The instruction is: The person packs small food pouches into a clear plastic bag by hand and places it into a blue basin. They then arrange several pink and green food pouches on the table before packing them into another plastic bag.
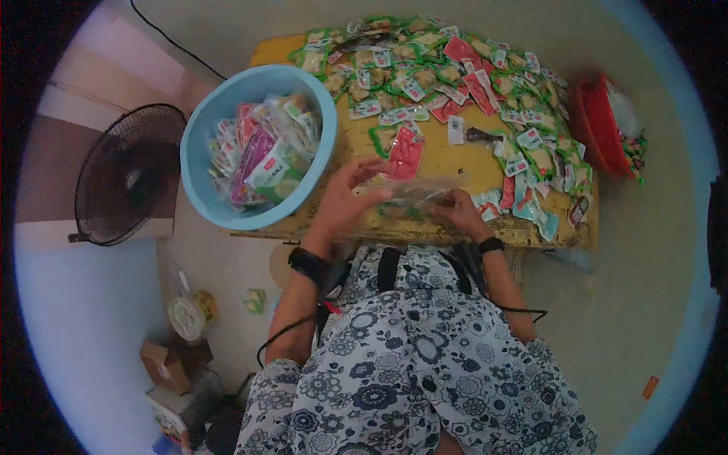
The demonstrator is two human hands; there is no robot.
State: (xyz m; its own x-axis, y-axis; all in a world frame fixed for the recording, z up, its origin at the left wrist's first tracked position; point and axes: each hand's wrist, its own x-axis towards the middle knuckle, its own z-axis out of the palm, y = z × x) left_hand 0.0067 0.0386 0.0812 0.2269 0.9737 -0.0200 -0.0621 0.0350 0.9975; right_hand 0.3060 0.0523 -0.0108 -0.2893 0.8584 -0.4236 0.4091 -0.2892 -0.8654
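Observation:
A clear plastic bag (pixel 418 196) is stretched between my two hands above the front edge of the yellow table (pixel 356 144). My left hand (pixel 350 193) has its thumb along the bag's left end, with the fingers curved over it. The fingers of my right hand (pixel 462 216) are bent in at the bag's right side. Motion blurs the bag, and what is inside cannot be made out. Just beyond it lie a red packet (pixel 406 152) and a green-edged packet (pixel 381 139). A dark packet (pixel 479 135) with a white end lies farther right.
Many small green and red food packets (pixel 409 83) cover the table's back and right side. A light blue basin (pixel 199 193) at left holds filled bags (pixel 277 167). A red basin (pixel 595 125) stands at right, a black fan (pixel 129 174) far left. A cardboard box (pixel 167 368) is on the lower left.

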